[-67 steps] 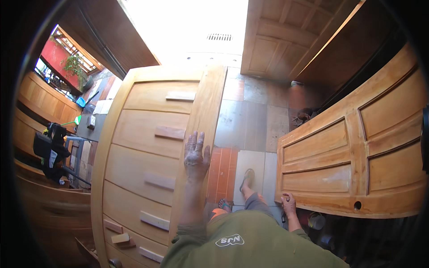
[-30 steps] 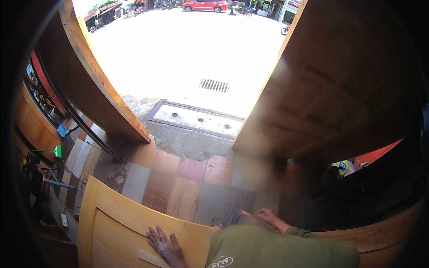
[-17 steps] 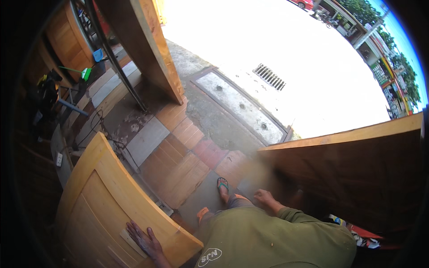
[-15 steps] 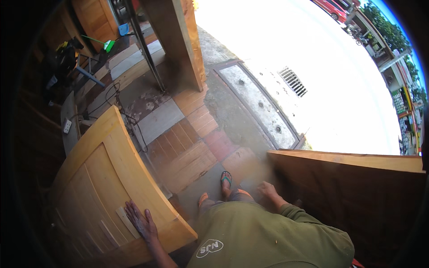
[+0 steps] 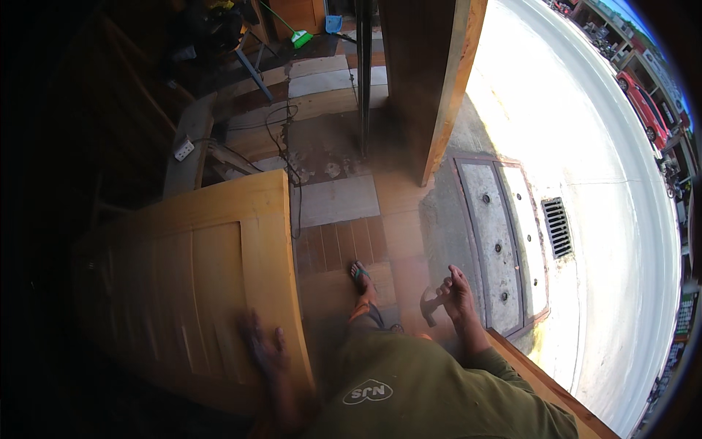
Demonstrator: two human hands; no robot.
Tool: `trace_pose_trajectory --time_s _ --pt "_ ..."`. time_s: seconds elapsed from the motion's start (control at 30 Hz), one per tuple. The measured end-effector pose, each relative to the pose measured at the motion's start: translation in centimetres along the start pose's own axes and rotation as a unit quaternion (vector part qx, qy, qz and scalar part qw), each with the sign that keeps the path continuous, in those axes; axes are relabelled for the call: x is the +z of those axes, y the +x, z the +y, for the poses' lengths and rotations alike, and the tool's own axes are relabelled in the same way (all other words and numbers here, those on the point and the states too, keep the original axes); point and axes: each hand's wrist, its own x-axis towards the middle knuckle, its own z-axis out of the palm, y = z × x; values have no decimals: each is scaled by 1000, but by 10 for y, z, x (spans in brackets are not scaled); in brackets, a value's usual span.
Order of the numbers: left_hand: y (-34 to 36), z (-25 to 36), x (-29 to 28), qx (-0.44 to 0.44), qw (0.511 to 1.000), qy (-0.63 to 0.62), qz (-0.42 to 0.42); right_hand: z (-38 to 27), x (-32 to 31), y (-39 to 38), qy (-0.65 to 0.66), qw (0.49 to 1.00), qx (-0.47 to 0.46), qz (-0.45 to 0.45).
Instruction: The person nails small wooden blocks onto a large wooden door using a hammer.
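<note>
At my lower left is a yellowish wooden door panel [image 5: 212, 234] with recessed vertical boards. My left hand [image 5: 265, 347] is over the panel's near right part, slightly blurred, thumb and fingers apart and nothing seen in them. Whether it touches the wood I cannot tell. On the other side of my body, my right hand [image 5: 457, 294] is closed on a hammer [image 5: 428, 306]. The hammer's claw head shows beside the fingers, while its handle is mostly hidden by the hand.
A tall wooden door [image 5: 424, 88] stands upright ahead. A power strip [image 5: 183, 150] lies on a board at left, its cord [image 5: 272, 135] trailing over the patchwork tile floor [image 5: 344, 197]. Beyond are a green broom [image 5: 300, 38] and a blue dustpan [image 5: 333, 24]. A drain grate [image 5: 557, 228] is outside.
My view has turned right, and my body has moved forward past the panel. My left hand has shifted toward the panel's right edge. The hammer in my right hand now shows.
</note>
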Motion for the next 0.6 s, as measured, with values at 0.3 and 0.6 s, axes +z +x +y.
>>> trace_pose_trajectory --time_s 0.3,0.6 --pt "205 134 67 5 919 -381 -104 -53 271 92 90 979 55 -175" --pt "373 181 117 -117 604 -701 -360 -78 441 208 47 975 50 -210"
